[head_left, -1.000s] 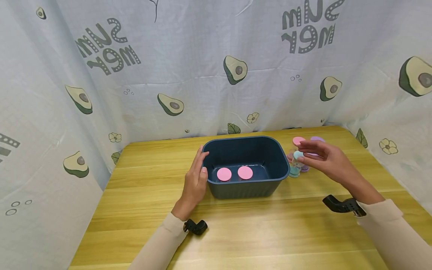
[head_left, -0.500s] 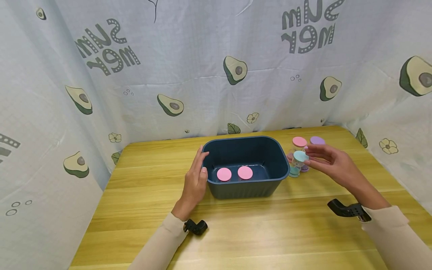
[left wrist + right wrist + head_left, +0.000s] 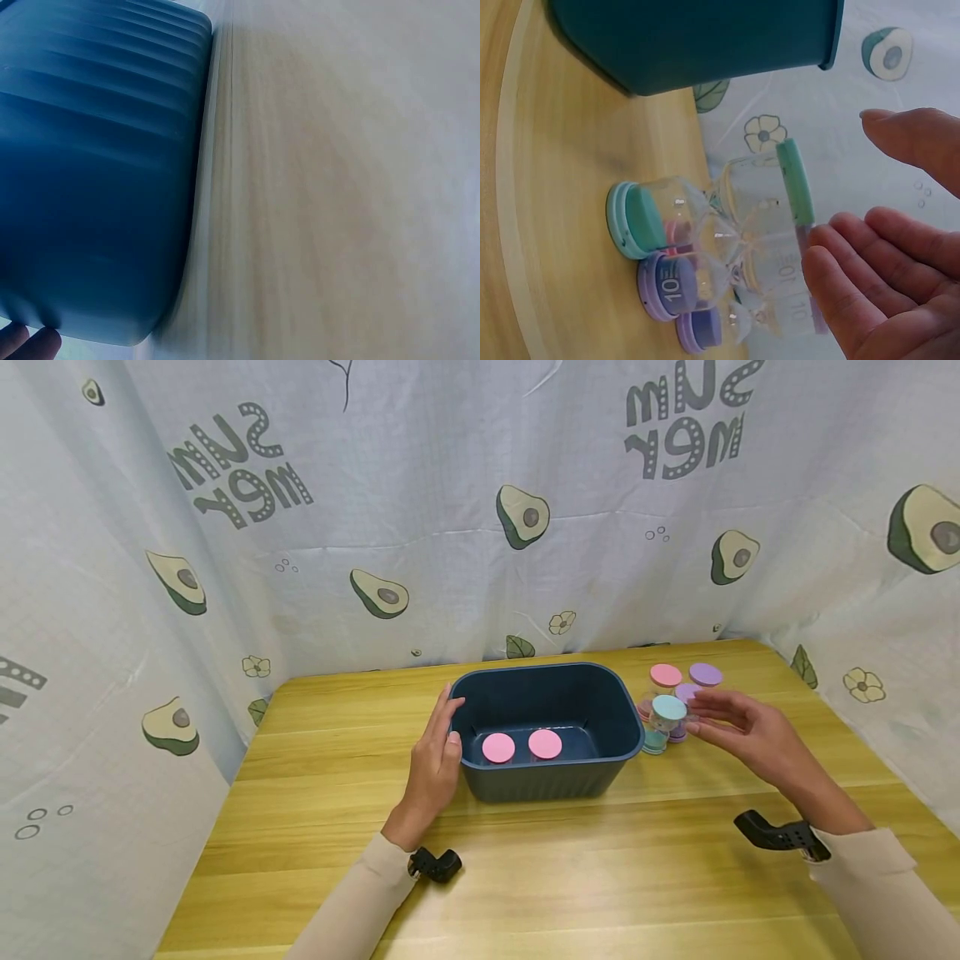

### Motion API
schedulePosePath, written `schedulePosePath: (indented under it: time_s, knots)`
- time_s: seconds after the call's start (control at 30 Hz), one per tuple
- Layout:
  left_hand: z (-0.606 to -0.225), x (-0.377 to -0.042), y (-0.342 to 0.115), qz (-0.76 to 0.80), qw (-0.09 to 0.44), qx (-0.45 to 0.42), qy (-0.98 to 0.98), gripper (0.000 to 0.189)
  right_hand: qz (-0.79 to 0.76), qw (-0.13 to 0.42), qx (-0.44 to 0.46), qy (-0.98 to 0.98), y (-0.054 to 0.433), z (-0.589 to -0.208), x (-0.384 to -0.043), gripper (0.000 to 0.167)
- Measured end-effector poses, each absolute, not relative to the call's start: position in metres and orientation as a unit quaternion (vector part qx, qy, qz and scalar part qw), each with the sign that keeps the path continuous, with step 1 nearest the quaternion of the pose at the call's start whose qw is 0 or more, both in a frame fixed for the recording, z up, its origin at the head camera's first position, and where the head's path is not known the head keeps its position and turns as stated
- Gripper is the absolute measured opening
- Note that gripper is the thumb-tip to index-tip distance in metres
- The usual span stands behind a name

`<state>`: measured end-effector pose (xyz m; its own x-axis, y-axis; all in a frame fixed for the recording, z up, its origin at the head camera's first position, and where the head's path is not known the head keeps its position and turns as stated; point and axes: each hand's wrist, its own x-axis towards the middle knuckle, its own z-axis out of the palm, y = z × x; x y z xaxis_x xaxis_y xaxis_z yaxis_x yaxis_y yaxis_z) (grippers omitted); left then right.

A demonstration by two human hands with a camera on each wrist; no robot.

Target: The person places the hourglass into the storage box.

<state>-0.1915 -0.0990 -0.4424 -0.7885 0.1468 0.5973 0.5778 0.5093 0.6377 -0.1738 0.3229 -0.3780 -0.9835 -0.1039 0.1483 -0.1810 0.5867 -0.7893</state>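
Observation:
A dark blue plastic bin [image 3: 540, 782] stands on the table, and two pink-capped sand timers [image 3: 545, 744] are upright inside it. My left hand [image 3: 431, 772] rests against the bin's left end, fingers fairly straight along the wall. To the right of the bin is a cluster of clear sand timers. A mint-green sand timer [image 3: 641, 217] is nearest the front, with a purple sand timer [image 3: 676, 283] beside it. My right hand [image 3: 750, 739] is beside the cluster, thumb apart from the fingers, holding nothing. Its fingertips are close to the purple timer's cap; contact is unclear.
Behind them in the cluster are a pink-capped sand timer [image 3: 665, 675] and another purple-capped one [image 3: 705, 674]. A curtain [image 3: 450, 527] printed with avocados hangs behind the wooden table [image 3: 570, 868]. Each wrist wears a black camera [image 3: 780, 835].
My right hand has moved a little right and toward me, away from the mint-green timer, uncovering more caps. The left hand and the bin stay put.

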Motion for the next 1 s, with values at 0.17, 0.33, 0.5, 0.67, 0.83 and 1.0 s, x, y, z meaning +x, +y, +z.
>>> schedulePosePath:
  time_s: [0.17,0.33,0.5,0.67,0.83,1.0]
  knots:
    - [-0.442,-0.191,-0.099,-0.445,0.244,-0.217,-0.834,0.051,0.445,0.04,0.077,-0.891,0.325,-0.382,-0.174,0.056]
    - [-0.442,-0.191,-0.099,-0.445,0.244,-0.217,-0.834,0.051,0.452,0.038,0.083,-0.888,0.327,-0.386,-0.175,0.058]
    - [-0.442,-0.191,-0.099,-0.446,0.243,-0.218,-0.833,0.051,0.462,0.038,0.095,-0.881,0.328,-0.39,-0.176,0.058]
    - [-0.441,-0.19,-0.098,-0.447,0.241,-0.217,-0.834,0.051,0.469,0.039,0.104,-0.876,0.326,-0.396,-0.179,0.054]
    - [-0.442,-0.191,-0.098,-0.446,0.241,-0.216,-0.835,0.051,0.477,0.027,0.102,-0.872,0.322,-0.399,-0.18,0.057]
    - [-0.442,-0.191,-0.098,-0.445,0.242,-0.215,-0.835,0.051,0.485,0.016,0.108,-0.868,0.317,-0.4,-0.181,0.06]
